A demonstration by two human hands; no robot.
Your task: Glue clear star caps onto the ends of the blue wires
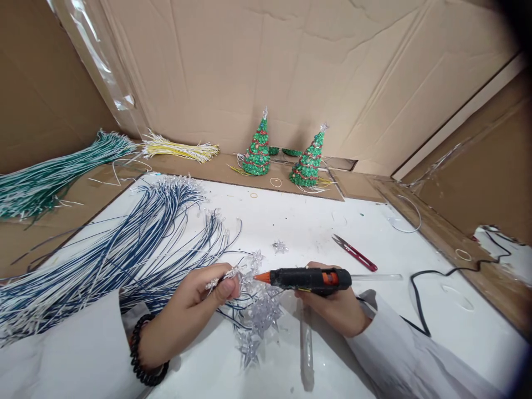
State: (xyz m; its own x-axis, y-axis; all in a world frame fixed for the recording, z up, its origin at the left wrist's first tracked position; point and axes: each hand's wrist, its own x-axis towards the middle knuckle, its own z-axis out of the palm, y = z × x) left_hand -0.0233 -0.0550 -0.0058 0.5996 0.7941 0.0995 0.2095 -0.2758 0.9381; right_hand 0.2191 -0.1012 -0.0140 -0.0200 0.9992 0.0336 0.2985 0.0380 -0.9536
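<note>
My right hand point(334, 310) is closed round a black hot glue gun point(310, 280), whose orange nozzle points left. A clear glue stick point(380, 277) sticks out of its back end. Just left of the nozzle, my left hand point(208, 296) pinches a clear plastic star point(235, 275), and the nozzle tip is close to it; whether they touch I cannot tell. Below the nozzle lies a pile of clear plastic stars point(264, 316). A single star point(280, 246) lies apart, beyond the gun. Blue and white wires point(137, 238) spread out under and behind my left hand.
Two small green Christmas trees point(257, 149) with star tops stand against the cardboard wall point(233, 66). Green wires point(70, 172) and yellow wires point(180, 148) lie at the back left. Red thread snips point(355, 253) rest on the white table at right, near a black cord point(419, 302).
</note>
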